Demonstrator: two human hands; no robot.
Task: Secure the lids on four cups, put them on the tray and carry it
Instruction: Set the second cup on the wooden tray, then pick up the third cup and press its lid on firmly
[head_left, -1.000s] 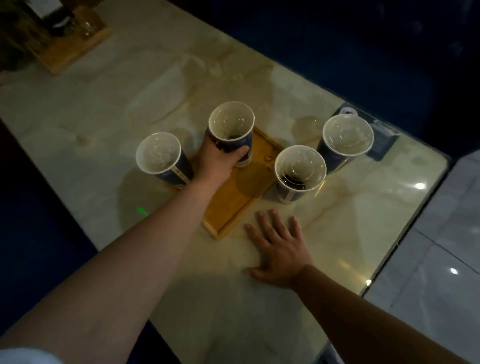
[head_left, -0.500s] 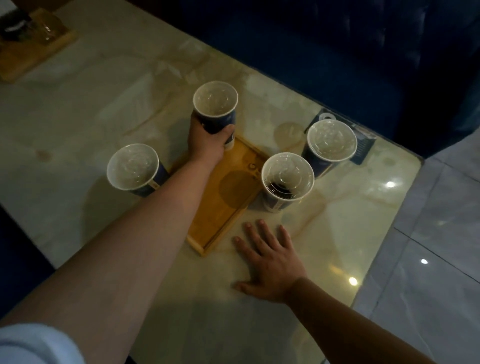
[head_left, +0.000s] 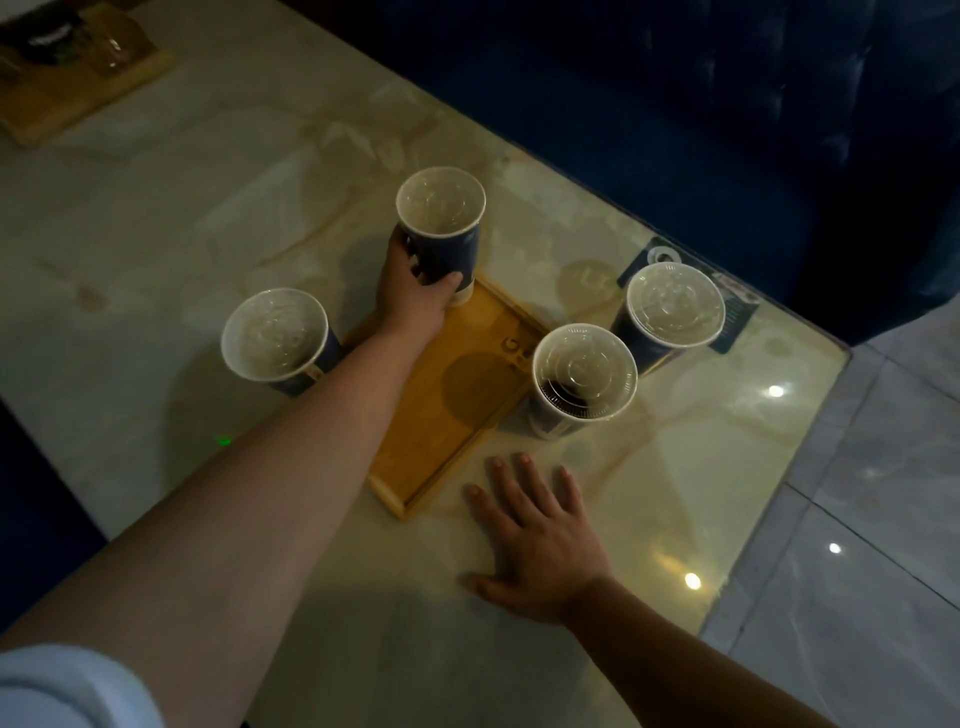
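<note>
- All four cups appear lidded.
- Left hand (head_left: 410, 296) has its fingers (head_left: 447, 283) wrapped round the far cup (head_left: 441, 228) at the tray (head_left: 441, 415)'s far end.
- Right hand (head_left: 535, 535) lies flat and empty on the worktop (head_left: 208, 208).
- Three cups wait off-tray; carrying remains.

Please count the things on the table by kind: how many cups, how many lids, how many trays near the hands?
Cups: 4
Clear lids on the cups: 4
Wooden tray under the left hand: 1
Total: 9
</note>
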